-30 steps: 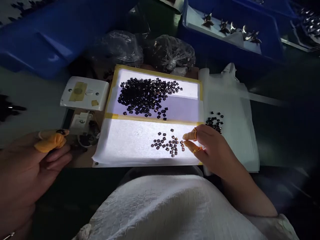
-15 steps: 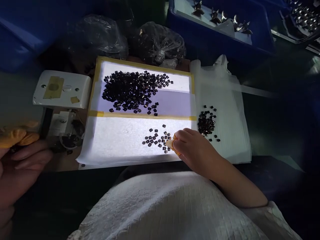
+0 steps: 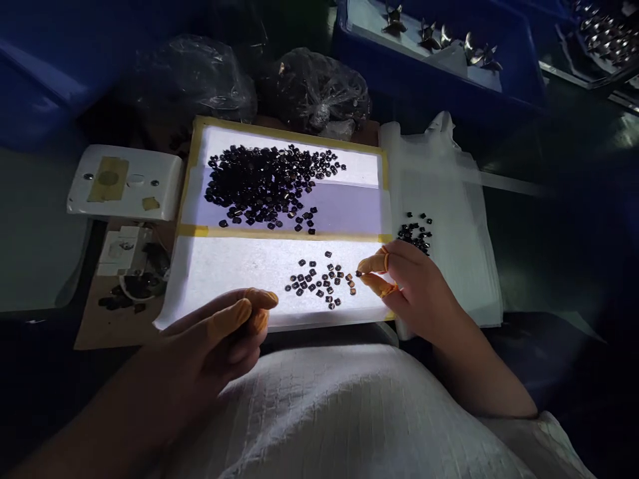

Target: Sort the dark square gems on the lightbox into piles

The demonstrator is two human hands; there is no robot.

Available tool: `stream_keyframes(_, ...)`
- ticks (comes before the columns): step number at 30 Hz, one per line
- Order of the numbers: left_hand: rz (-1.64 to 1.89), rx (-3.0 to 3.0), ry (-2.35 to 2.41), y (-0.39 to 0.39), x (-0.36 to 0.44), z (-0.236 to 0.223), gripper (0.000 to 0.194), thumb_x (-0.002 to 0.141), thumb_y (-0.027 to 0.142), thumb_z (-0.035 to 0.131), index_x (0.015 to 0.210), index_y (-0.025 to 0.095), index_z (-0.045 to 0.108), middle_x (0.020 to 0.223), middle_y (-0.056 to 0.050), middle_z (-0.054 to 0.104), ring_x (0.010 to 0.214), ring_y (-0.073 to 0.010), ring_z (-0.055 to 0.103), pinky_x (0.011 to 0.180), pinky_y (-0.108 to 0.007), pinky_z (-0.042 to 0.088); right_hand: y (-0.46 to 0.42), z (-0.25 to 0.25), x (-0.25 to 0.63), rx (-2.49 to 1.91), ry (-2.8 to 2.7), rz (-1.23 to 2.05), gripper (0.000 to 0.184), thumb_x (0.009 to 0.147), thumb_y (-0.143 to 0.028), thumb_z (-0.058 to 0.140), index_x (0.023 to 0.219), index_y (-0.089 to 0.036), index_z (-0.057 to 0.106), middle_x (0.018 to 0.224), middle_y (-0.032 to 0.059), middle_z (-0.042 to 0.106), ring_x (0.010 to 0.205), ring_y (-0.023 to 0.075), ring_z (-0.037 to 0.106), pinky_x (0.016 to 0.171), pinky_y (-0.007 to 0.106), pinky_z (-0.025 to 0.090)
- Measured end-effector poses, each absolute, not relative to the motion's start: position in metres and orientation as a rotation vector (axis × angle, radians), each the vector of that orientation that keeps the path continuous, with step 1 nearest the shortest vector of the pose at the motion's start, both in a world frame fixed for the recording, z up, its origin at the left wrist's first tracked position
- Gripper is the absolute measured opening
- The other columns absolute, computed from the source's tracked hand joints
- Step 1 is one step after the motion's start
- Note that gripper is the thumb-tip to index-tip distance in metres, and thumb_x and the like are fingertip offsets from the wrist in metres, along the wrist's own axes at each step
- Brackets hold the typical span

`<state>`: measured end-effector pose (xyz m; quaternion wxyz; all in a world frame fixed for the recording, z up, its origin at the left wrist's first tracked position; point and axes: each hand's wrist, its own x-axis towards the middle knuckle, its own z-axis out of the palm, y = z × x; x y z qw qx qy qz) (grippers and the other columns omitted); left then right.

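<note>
My right hand [image 3: 417, 289], with orange finger cots, pinches a small dark square piece [image 3: 358, 273] between thumb and forefinger above the lit panel's right side. My left hand [image 3: 227, 332], also in orange finger cots, is closed over the front edge of the panel; whatever its fingertips hold, if anything, is hidden. Between the hands, a loose group of small dark square pieces [image 3: 310, 283] with pale centres lies spread on the lit white panel [image 3: 224, 266]. A large dark heap of such pieces [image 3: 254, 179] covers the panel's back part.
On white foam sheeting [image 3: 454, 259] at right lies a smaller pile of pieces [image 3: 414, 233], partly behind my right hand. A white switch box [image 3: 124, 183] stands at left. Clear plastic bags [image 3: 319, 86] and a blue bin [image 3: 439, 73] with shiny metal parts are behind.
My left hand has come in from the far left to the panel's front edge. My right hand has drawn back rightward from the loose group and now shows a piece in its fingertips.
</note>
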<state>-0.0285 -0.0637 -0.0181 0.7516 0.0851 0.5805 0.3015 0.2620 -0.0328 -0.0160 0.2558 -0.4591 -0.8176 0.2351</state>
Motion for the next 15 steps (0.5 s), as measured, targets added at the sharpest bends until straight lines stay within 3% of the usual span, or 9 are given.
stream_keyframes(6, 0.422, 0.37, 1.104, -0.059, -0.004, -0.02, 0.043, 0.071, 0.052, 0.091, 0.099, 0.023, 0.076, 0.064, 0.005, 0.046, 0.054, -0.0064, 0.032, 0.049, -0.019, 0.026, -0.041, -0.005, 0.244, -1.116, -2.209, 0.616, 0.008, 0.101, -0.014, 0.06, 0.101, -0.02, 0.065, 0.091, 0.0034, 0.066, 0.082, 0.0159, 0.062, 0.072, 0.031, 0.053)
stream_keyframes(11, 0.463, 0.419, 1.035, -0.057, 0.01, -0.029, 0.032, 0.076, 0.047, 0.089, 0.089, 0.023, 0.072, 0.062, 0.006, 0.045, 0.053, -0.0055, 0.028, 0.048, -0.019, 0.025, -0.045, -0.011, 0.215, -1.018, -2.372, 0.386, 0.017, 0.102, -0.018, 0.059, 0.086, -0.019, 0.064, 0.083, 0.0038, 0.064, 0.073, 0.0172, 0.055, 0.066, 0.033, 0.049)
stream_keyframes(15, 0.599, 0.503, 1.14, -0.038, -0.014, -0.015, 0.022, 0.078, 0.037, 0.086, 0.085, 0.021, 0.073, 0.06, 0.006, 0.043, 0.053, -0.0058, 0.032, 0.049, -0.019, 0.033, -0.04, -0.008, 0.222, -1.011, -2.266, 0.445, 0.009, 0.102, -0.017, 0.061, 0.109, -0.016, 0.066, 0.097, 0.0066, 0.069, 0.087, 0.0181, 0.062, 0.075, 0.033, 0.054)
